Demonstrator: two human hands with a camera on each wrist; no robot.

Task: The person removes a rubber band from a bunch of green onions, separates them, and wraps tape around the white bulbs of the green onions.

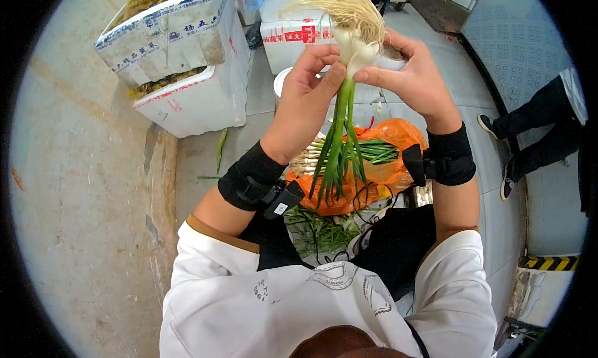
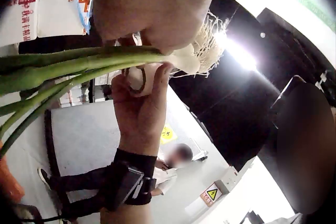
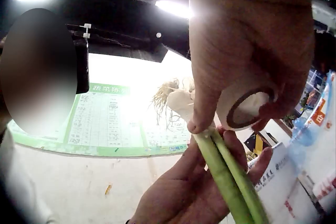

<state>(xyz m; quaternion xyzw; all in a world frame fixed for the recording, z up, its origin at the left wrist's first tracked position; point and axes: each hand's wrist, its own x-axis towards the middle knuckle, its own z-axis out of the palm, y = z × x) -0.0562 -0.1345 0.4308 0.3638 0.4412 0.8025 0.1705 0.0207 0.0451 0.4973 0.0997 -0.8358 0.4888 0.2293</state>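
Plainly both hands pinched the scallions (image 1: 341, 134): left hand (image 1: 303, 103) around the stalks, right hand (image 1: 414, 78) also curling around a tape roll (image 3: 245, 106) (a loosened pinch might scatter them).

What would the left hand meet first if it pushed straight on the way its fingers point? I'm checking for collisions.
Probably the right hand: the left hand points across the bunch of green spring onions with white bulbs pinched between them; depth is unclear.
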